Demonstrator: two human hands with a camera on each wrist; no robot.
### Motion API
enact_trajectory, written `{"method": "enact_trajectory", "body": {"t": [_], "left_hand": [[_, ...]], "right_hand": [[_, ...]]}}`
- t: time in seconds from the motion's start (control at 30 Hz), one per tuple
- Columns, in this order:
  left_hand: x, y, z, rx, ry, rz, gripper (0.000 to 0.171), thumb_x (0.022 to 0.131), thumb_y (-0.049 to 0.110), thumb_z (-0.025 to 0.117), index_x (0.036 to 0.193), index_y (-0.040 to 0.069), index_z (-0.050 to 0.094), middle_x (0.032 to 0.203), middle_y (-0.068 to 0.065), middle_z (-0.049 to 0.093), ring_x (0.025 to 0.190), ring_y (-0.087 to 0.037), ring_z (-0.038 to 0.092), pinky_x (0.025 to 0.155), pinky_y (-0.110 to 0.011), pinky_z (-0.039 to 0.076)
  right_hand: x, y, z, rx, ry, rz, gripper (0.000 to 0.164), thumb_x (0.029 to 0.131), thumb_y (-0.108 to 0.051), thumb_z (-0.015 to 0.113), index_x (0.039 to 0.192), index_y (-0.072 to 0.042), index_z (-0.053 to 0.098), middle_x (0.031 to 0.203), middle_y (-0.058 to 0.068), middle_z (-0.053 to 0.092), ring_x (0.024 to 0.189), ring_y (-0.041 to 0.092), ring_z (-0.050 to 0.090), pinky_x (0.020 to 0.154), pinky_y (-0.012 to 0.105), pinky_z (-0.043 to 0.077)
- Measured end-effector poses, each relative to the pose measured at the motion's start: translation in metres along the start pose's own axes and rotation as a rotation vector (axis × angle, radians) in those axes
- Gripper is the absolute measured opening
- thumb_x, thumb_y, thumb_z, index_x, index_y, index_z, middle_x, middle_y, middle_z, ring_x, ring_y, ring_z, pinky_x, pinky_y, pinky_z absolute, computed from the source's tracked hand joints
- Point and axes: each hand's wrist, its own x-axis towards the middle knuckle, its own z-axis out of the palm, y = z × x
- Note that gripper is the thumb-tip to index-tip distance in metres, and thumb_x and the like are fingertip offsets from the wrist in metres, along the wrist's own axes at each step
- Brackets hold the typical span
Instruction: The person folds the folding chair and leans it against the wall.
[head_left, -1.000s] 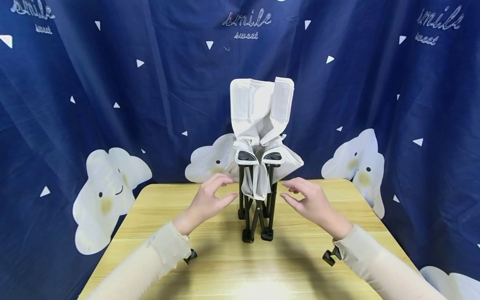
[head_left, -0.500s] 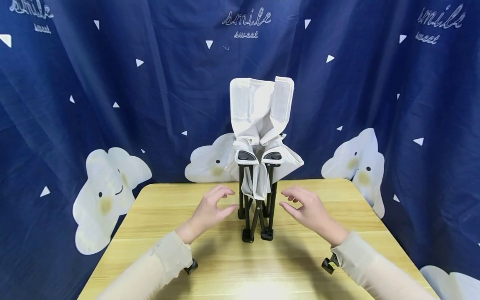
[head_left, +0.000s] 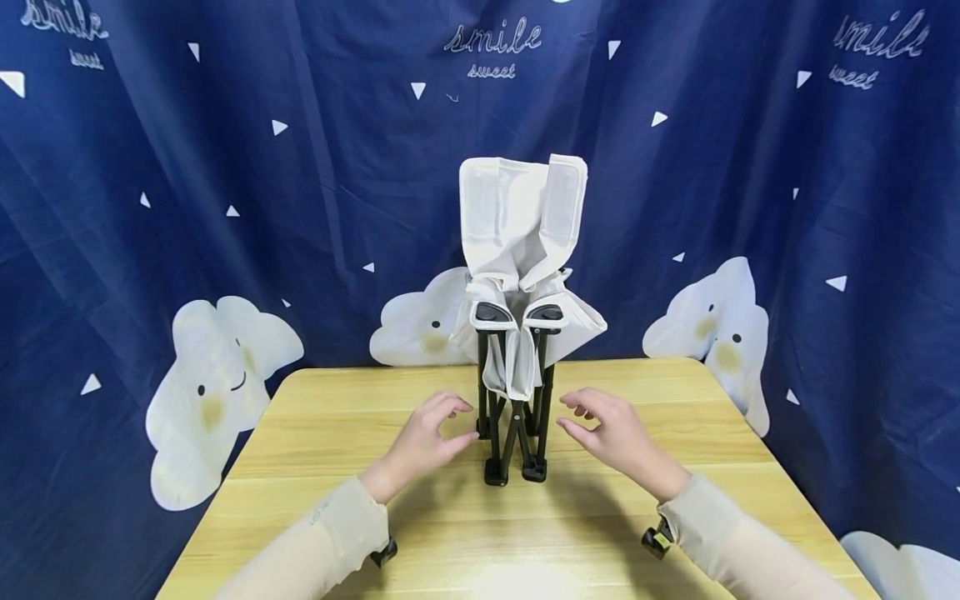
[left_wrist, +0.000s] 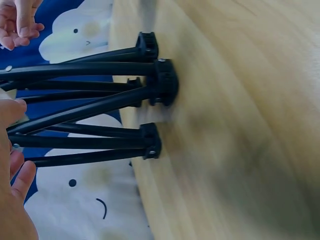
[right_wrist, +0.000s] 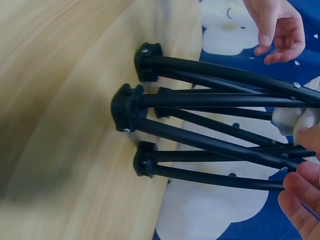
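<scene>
A folded camping chair (head_left: pixel 504 217) stands upright on the table, its white fabric bunched between folded panels above thin black legs (head_left: pixel 516 442). My left hand (head_left: pixel 422 442) is just left of the legs, thumb and fingers apart and softly curved. The left thumb tip looks very near a leg; whether it touches, I cannot tell. On the other side, my right hand (head_left: pixel 617 429) has a similar shape, with a small gap to the legs. Neither hand holds anything. Both wrist views show the crossed leg tubes (left_wrist: pixel 95 100) and black plastic feet (right_wrist: pixel 128 107) resting on the wood.
The light wooden table (head_left: pixel 315 442) spans the lower part of the head view. Behind it and at both sides hangs a dark blue curtain (head_left: pixel 360 167) with clouds and white triangles. A small black device (head_left: pixel 657 540) sits under the right cuff, and another (head_left: pixel 384 552) under the left.
Both hands have moved down along the chair's legs, a little nearer to me, keeping their curved shape. The chair has stayed where it was.
</scene>
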Motion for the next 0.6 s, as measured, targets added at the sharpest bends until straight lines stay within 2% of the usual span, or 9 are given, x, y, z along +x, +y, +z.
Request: {"method": "enact_trajectory", "body": {"t": [0.2,0.43,0.6], "left_hand": [[-0.009,-0.003,0.005,0.01,-0.022,-0.018,0.038,0.082,0.008,0.092,0.114,0.003,0.071,0.113,-0.01,0.076,0.102,-0.026,0.072,0.09,-0.04,0.066],[-0.02,-0.006,0.012,0.03,-0.073,-0.076,0.037,0.085,0.012,0.091,0.115,0.004,0.072,0.115,-0.007,0.076,0.102,-0.022,0.072,0.093,-0.035,0.065],[-0.029,-0.009,0.016,0.022,-0.115,-0.102,0.037,0.086,0.012,0.09,0.117,0.003,0.071,0.116,-0.009,0.075,0.102,-0.024,0.072,0.092,-0.042,0.066]], "right_hand": [[-0.009,0.001,0.004,-0.001,-0.038,0.043,0.034,0.073,0.001,0.092,0.103,-0.003,0.076,0.091,0.007,0.079,0.071,0.019,0.071,0.059,0.027,0.062],[-0.022,0.001,0.013,-0.008,-0.064,0.065,0.034,0.073,0.001,0.093,0.103,-0.001,0.076,0.09,0.008,0.079,0.07,0.021,0.071,0.057,0.024,0.061],[-0.03,-0.001,0.018,0.003,-0.112,0.137,0.033,0.077,-0.003,0.093,0.105,0.0,0.076,0.091,0.009,0.078,0.073,0.023,0.072,0.059,0.021,0.061]]}}
